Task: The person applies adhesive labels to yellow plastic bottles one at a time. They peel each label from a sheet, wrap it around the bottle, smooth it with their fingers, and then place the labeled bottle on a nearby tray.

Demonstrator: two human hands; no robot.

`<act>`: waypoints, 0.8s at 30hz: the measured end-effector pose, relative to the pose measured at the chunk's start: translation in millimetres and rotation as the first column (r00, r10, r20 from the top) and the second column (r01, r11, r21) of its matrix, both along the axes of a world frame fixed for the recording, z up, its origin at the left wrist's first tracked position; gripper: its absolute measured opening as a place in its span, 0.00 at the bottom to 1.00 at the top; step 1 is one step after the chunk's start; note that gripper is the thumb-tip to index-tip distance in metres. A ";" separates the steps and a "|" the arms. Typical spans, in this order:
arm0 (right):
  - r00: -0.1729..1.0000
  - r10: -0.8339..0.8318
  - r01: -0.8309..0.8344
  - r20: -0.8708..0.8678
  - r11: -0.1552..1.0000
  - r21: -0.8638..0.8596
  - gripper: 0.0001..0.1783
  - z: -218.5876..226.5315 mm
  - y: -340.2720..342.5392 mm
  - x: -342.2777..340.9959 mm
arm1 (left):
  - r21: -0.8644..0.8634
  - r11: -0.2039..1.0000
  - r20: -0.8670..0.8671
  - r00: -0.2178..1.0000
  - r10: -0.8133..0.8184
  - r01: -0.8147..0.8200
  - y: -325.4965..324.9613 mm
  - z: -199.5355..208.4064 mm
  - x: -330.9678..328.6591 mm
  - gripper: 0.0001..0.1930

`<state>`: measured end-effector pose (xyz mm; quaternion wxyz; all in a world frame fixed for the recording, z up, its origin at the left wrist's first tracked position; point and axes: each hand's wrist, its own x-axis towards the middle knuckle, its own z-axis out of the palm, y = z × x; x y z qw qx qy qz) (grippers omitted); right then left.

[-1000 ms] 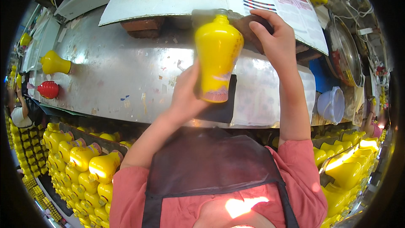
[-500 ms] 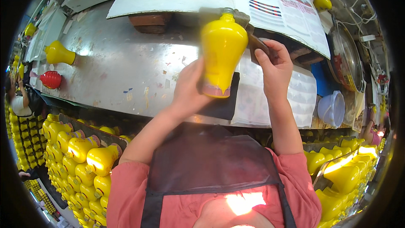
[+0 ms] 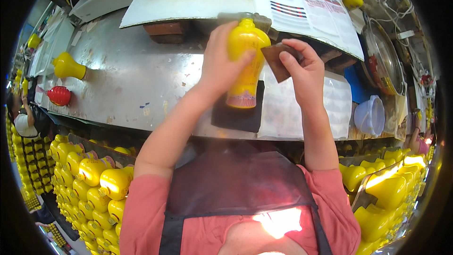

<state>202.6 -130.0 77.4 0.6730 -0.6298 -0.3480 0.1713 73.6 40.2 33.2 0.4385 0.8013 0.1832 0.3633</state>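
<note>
A glossy yellow vase-shaped bottle (image 3: 247,42), with fine print on its side and a pinkish patterned band round its base, has its narrow neck pointing away from me. My left hand (image 3: 219,63) is wrapped round its left side, thumb across the front. Between thumb and fingers, my right hand (image 3: 306,68) pinches a thin brown flat square scraper-like piece (image 3: 277,61). One edge of that piece is right beside the bottle's right side; I cannot tell whether they touch. The bottle's base lies over a black pad (image 3: 231,119) on the metal table (image 3: 127,80).
A raised white board (image 3: 188,4) with printed sheets and yellow bottles spans the far side. Left stand a yellow bottle (image 3: 68,66) and a red ribbed object (image 3: 59,95). A pale bucket (image 3: 369,115) is at right. Yellow bottles (image 3: 99,198) are stacked on both sides of me.
My left hand has slid up from the bottle's lower part to its upper side. The bottle has turned, showing its print. The brown piece has swung down and left, its flat face showing more.
</note>
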 end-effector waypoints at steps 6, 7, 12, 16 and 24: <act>0.920 -0.092 0.023 -0.380 0.983 -0.182 0.12 -3.6 5.8 11.7 | -0.555 0.824 0.130 0.990 -0.046 0.111 7.3 2.7 23.0 0.19; 0.898 -0.121 0.015 -0.423 0.970 -0.244 0.13 -5.1 7.3 11.6 | -0.562 0.806 0.223 0.973 -0.065 0.183 5.5 2.2 21.8 0.20; 0.988 0.020 -0.063 -0.156 0.959 -0.278 0.15 -6.5 13.7 5.1 | -0.695 0.635 0.375 0.924 -0.082 0.338 -3.4 0.7 11.8 0.23; 0.978 0.090 -0.048 0.189 0.975 -0.217 0.16 -0.8 20.5 6.9 | -0.750 0.565 0.369 0.926 -0.075 0.345 -5.3 -4.8 14.4 0.24; 0.981 0.148 -0.127 0.125 0.979 -0.162 0.19 -6.8 35.9 20.2 | -0.788 0.450 0.442 0.895 -0.063 0.421 0.5 -11.3 15.9 0.28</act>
